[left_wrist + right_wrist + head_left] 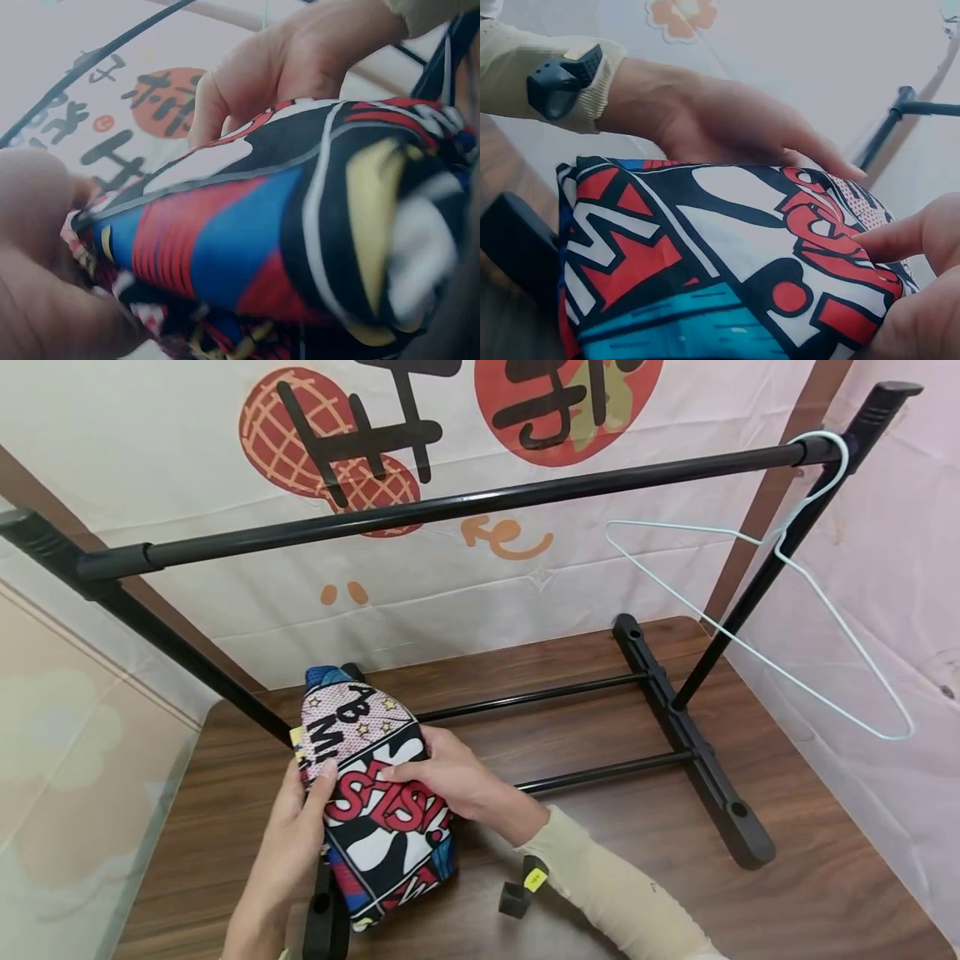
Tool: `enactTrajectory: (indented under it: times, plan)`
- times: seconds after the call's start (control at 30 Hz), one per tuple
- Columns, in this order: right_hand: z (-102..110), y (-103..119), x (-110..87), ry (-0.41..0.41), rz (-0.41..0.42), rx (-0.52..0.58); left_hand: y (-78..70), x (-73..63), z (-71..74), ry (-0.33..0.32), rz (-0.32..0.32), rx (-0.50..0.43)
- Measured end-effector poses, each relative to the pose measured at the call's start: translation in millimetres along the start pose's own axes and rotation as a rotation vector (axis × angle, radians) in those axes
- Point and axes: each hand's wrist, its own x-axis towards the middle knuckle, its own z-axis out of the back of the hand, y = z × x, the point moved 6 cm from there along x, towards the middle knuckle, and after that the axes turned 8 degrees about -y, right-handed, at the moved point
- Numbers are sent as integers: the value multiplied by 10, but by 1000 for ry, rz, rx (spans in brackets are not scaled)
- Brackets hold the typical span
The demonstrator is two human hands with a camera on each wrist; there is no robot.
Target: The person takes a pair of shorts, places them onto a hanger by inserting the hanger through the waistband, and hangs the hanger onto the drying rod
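A folded cloth (390, 810) with a bright comic print of red, white, black and blue lettering is held between both hands above the rack's left foot. My left hand (288, 827) grips its left edge, thumb on top. At the upper right edge, my right hand (457, 777) pinches the cloth, its thumb lying over the red letters. The left wrist view shows the bundle's layered, rolled end (405, 247) close up. From the right wrist, the printed upper face (727, 247) looks smooth and slightly domed. The fingers beneath the cloth are mostly hidden.
A black clothes rack (480, 506) stands on the brown wooden surface (600, 877). One pale blue hanger (817, 702) hangs at its right end. Two low bars run to the right foot (697, 760). Printed fabric walls (465, 610) enclose the back and sides.
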Motion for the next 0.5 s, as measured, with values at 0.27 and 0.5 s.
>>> enactTrajectory:
  times: [0.27,0.5]
  plan:
    - [381,107,-40,-42,-13,-42,-2,60,-331,140,-17,-315]
    - [649,86,-55,-243,24,-256,30,133,-530,83,89,-354]
